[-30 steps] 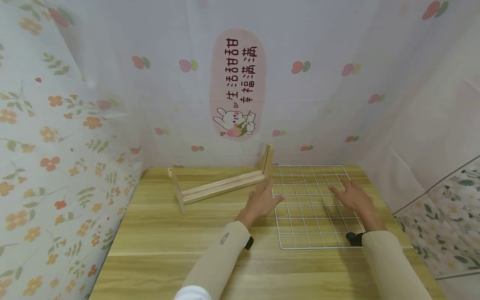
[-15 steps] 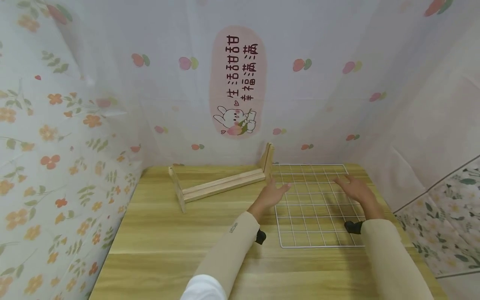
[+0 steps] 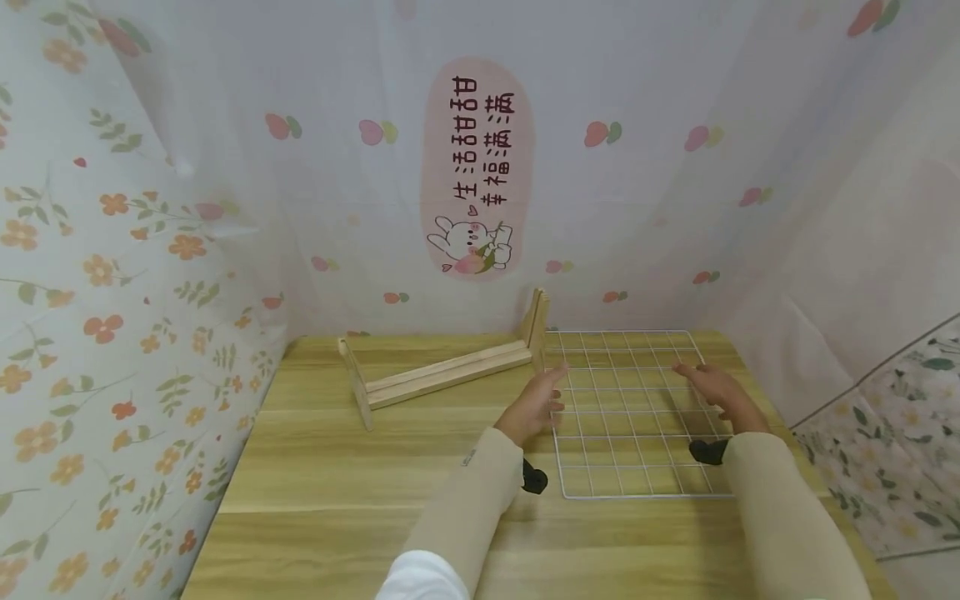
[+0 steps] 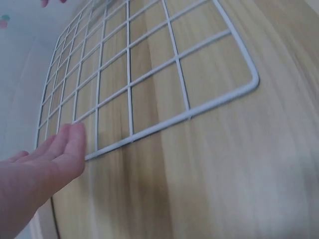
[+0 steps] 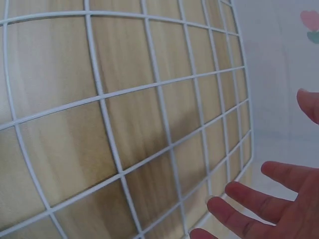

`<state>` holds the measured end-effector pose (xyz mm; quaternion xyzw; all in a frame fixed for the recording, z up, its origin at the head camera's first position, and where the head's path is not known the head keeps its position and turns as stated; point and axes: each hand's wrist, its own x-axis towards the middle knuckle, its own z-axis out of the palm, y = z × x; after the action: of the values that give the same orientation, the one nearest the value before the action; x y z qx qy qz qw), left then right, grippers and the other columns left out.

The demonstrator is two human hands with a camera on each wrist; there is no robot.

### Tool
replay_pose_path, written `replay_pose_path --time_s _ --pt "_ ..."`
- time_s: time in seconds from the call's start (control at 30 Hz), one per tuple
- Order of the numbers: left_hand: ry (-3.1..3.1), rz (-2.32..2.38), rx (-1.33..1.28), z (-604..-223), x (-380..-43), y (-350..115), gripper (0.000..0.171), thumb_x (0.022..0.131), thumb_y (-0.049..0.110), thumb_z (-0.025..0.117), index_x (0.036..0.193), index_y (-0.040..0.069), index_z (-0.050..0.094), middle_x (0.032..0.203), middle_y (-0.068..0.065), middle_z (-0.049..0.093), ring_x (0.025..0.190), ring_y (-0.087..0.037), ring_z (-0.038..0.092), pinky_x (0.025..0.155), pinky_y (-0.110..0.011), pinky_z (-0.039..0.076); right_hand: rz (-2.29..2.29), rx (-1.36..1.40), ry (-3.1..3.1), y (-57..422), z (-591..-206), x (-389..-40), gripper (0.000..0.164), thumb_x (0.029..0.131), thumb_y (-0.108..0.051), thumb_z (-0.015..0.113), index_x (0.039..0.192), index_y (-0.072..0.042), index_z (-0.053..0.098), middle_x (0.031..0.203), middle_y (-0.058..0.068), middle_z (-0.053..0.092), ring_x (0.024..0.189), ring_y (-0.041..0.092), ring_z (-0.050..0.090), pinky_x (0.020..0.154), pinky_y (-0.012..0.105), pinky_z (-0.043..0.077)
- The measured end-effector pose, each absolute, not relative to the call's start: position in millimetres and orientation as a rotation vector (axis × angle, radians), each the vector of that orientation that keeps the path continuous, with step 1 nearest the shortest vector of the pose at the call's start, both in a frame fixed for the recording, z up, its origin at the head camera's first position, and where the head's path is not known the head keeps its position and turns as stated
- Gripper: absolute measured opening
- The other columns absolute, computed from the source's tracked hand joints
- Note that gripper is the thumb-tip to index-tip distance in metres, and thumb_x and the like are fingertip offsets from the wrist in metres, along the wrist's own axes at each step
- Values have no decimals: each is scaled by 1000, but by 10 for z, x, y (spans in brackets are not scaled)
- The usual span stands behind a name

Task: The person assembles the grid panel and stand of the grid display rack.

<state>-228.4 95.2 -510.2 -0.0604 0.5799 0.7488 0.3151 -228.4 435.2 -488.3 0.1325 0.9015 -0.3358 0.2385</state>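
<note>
A white wire grid panel (image 3: 615,411) lies on the right part of the wooden table. My left hand (image 3: 534,406) is at its left edge, thumb raised; in the left wrist view its extended fingers (image 4: 75,142) reach the border wire. Over the panel's right side is my right hand (image 3: 718,395), and the right wrist view shows its fingers (image 5: 249,211) spread, tips overlapping the grid's edge. Neither hand grips anything.
A light wooden stand (image 3: 450,377), with two rails between upright end pieces, is left of the panel towards the back. Its right end piece stands close to the panel's far left corner. Patterned cloth (image 3: 637,208) hangs behind and beside the table (image 3: 315,500).
My left hand has shifted slightly right and turned from palm down to thumb up along the panel's left edge. The right hand has moved a little outward. Panel and stand stay put.
</note>
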Motion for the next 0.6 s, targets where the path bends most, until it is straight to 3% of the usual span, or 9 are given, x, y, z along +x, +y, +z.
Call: replay_pose_path --time_s 0.2,0.4,0.6 --pt "1339 2019 -295 -5171 -2280 977 96 86 60 62 156 13 17 150 -32 29 136 -49 32 105 -65 32 -1014 439 2385 4418 -5032 -2333 109 87 -78 34 152 6 6 151 38 11 125 56 35 83 59 48" --pt "1290 2027 -331 -5231 -2261 991 100 85 62 62 157 14 11 150 -34 27 138 -49 30 105 -67 31 -1099 493 2337 4432 -5085 -2333 103 89 -75 37 149 7 18 134 31 36 117 45 43 83 53 50" --pt "1229 2028 -355 -5293 -2261 1003 102 86 62 59 157 16 1 151 -36 22 140 -50 25 106 -71 25 -1149 520 2285 4405 -5074 -2289 100 90 -74 37 147 6 20 132 26 38 116 41 45 88 53 47"
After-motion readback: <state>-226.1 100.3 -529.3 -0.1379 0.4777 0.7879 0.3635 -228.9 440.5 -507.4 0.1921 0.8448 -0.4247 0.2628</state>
